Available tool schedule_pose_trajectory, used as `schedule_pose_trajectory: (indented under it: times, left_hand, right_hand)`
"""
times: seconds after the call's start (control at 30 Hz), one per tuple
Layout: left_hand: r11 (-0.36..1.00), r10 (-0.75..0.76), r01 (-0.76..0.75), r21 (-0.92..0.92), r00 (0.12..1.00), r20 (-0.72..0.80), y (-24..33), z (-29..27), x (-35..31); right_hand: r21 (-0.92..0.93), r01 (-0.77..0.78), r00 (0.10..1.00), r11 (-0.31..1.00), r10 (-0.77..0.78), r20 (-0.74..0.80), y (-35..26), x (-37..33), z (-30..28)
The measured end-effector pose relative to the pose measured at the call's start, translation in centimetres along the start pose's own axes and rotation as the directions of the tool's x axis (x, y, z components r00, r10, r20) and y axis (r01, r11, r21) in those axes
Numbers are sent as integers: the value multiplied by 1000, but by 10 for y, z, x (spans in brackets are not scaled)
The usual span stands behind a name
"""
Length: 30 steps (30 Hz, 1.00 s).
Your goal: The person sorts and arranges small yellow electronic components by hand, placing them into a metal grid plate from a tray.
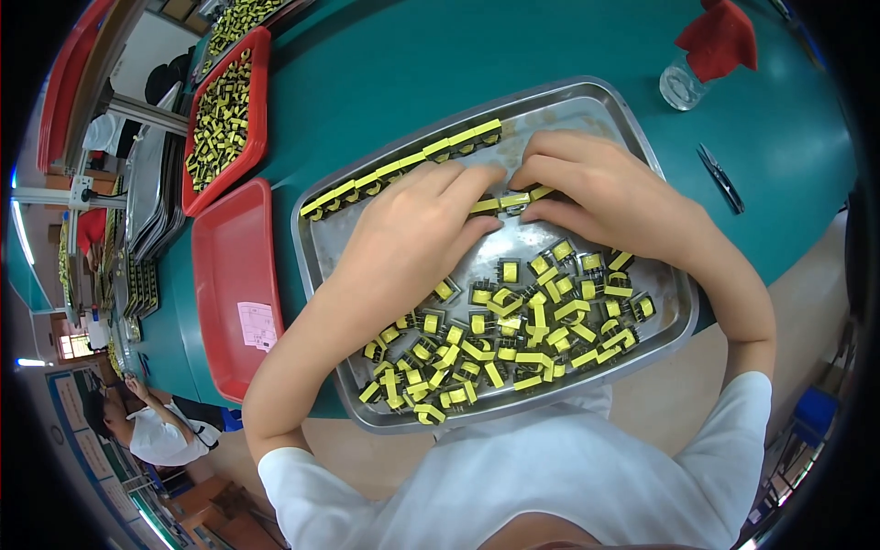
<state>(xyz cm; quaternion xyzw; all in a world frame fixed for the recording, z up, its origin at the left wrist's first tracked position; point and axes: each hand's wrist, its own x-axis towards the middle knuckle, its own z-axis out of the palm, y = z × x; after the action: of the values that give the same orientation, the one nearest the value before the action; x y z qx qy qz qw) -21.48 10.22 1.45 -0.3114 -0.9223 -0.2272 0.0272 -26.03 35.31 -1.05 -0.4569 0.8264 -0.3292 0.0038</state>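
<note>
In front of me a metal tray [605, 101] holds many small yellow-and-black transformers with metal pins. A straight row of transformers [401, 168] runs along its far left side. Over the middle of the tray, my left hand [417, 215] and my right hand [591, 188] face each other, fingers bent and closed around a short line of transformers [515, 201]. My left thumb and fingers grip its left end, my right ones its right end; the fingers hide part of it. Nearer my body lies a loose heap of transformers [536, 321], pointing every way.
Left of the tray stand a red plastic tray [261, 247] with a pink paper slip [258, 325], and a red basket [261, 110] full of similar parts. At right are a glass [681, 85] with a red cloth [720, 41] and thread snips [721, 179]. Another person [165, 431] is at far left.
</note>
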Motion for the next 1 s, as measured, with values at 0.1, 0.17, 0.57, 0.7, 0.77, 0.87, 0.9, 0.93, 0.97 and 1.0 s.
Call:
schedule_pose_trajectory:
  times: [0.1, 0.17, 0.57, 0.7, 0.77, 0.87, 0.9, 0.93, 0.97, 1.0]
  left_hand:
    - [999, -13, 13, -30, 1000, 1, 1, -1, 5]
    - [999, -45, 45, -17, 999, -30, 4, -8, 4]
    - [878, -338, 427, -215, 872, 354, -13, -37, -40]
    - [910, -312, 374, -182, 903, 295, -13, -45, -46]
    - [903, -340, 396, -169, 896, 285, -4, -47, -41]
    - [954, -246, 295, -55, 876, 415, -1, -46, -34]
    - [954, -248, 295, -54, 876, 414, -3, -47, -35]
    - [943, -261, 321, -87, 877, 404, -8, -48, -37]
    - [931, -273, 345, -120, 876, 398, -11, -48, -39]
    - [931, -273, 345, -119, 875, 399, -12, -47, -41]
  right_hand:
    - [-2, -21, 1000, 1000, 21, 18, 1, -1, -1]
    - [-20, -20, 1000, 1000, 21, 6, -3, -2, -2]
    - [-78, 11, 998, 997, -16, -67, -2, -3, -11]
    - [-74, 16, 997, 997, -22, -79, -3, -1, -11]
    - [-73, 12, 997, 997, -17, -81, -5, 0, -12]
    - [-72, 2, 996, 997, -8, -88, -5, -3, -11]
    - [-72, -6, 995, 997, -1, -95, -5, -4, -11]
    - [-72, -4, 995, 997, -3, -96, -5, -3, -13]
    - [-79, 0, 995, 997, -8, -95, -4, -2, -14]
    - [-87, 5, 995, 996, -13, -95, -4, -2, -15]
